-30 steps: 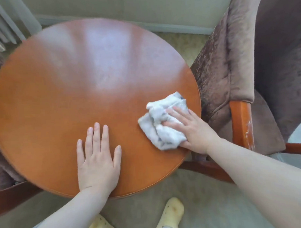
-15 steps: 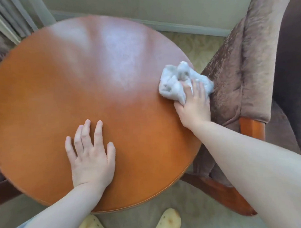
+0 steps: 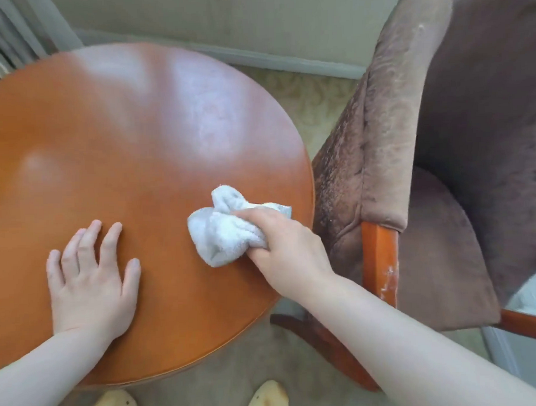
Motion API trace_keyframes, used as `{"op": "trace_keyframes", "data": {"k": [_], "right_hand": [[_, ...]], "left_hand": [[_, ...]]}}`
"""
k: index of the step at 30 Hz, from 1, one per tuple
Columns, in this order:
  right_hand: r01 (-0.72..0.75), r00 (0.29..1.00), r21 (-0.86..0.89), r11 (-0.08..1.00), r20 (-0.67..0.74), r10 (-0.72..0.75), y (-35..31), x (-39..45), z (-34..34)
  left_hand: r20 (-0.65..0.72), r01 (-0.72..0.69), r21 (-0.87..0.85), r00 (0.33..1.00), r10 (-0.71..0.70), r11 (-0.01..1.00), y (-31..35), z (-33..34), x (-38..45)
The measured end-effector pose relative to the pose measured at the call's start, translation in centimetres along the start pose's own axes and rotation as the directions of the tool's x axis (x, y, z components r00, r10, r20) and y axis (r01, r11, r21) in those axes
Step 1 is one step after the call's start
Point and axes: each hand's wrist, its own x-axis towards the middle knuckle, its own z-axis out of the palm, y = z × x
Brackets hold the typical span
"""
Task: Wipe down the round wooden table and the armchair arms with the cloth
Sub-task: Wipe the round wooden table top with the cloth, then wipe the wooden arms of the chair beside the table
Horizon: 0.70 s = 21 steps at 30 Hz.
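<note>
The round wooden table [image 3: 131, 140] fills the left and middle of the view, its orange-brown top glossy. My right hand [image 3: 288, 250] grips a crumpled white cloth [image 3: 222, 231] and holds it against the tabletop near the right edge. My left hand [image 3: 87, 279] rests flat on the table at the near left, fingers spread. To the right stands the brown upholstered armchair [image 3: 395, 131]; the front of its near arm is bare orange wood [image 3: 379, 256] with pale scuffs.
A pale wall and skirting board [image 3: 286, 59] run behind the table. Patterned beige carpet [image 3: 318, 101] shows between table and chair. My two yellowish slippers [image 3: 269, 398] sit on the floor below the table's near edge. Grey slats [image 3: 0, 45] stand at the top left.
My right hand has drawn the cloth back from the table's far right edge toward the near right, and now bunches it in curled fingers. My left hand stays flat in place.
</note>
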Motion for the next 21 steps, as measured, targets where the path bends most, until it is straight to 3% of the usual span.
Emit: {"op": "trace_keyframes", "data": {"k": [2,4,5,7,10,13,15,17,20,21], "right_hand": [[0.003,0.988,0.132,0.991,-0.156,0.018,0.4,-1.3,-4.9],[0.043,0.949,0.214,0.976,-0.313,0.027,1.6,-3.4,-9.3],[0.060,0.921,0.245,0.968,-0.387,0.041,2.6,-4.7,-11.3],[0.071,0.869,0.281,0.957,-0.489,0.079,5.2,-7.0,-13.9],[-0.035,0.835,0.403,0.914,-0.491,0.249,9.5,-9.0,-14.4],[-0.140,0.757,0.626,0.767,-0.432,0.490,11.8,-9.5,-11.5],[-0.210,0.717,0.668,0.714,-0.392,0.577,11.3,-9.5,-8.1],[-0.309,0.708,0.586,0.749,-0.384,0.593,9.7,-10.7,-4.1],[-0.403,0.735,0.243,0.882,-0.488,0.470,8.1,-14.7,-0.3],[-0.424,0.728,0.267,0.865,-0.467,0.501,8.7,-16.0,0.4]], "left_hand": [[0.031,0.050,-0.038,0.998,-0.049,0.998,1.4,-0.5,0.1],[0.087,0.141,-0.169,0.988,-0.128,0.976,5.0,-1.8,0.9],[0.122,0.124,-0.258,0.988,-0.096,0.958,8.1,-2.7,1.4],[0.058,-0.089,-0.413,0.991,0.124,0.907,15.5,-4.9,2.1],[-0.130,-0.414,-0.503,0.904,0.407,0.759,27.1,-8.1,2.7],[-0.249,-0.718,-0.310,0.694,0.676,0.623,35.0,-9.8,2.9],[-0.129,-0.826,-0.095,0.563,0.816,0.555,36.8,-9.3,3.4],[-0.004,-0.871,0.066,0.488,0.873,0.488,36.6,-8.2,4.1],[-0.009,-0.899,0.123,0.423,0.906,0.420,35.6,-7.5,4.8],[-0.017,-0.904,0.145,0.405,0.914,0.403,35.5,-7.4,4.9]]}}
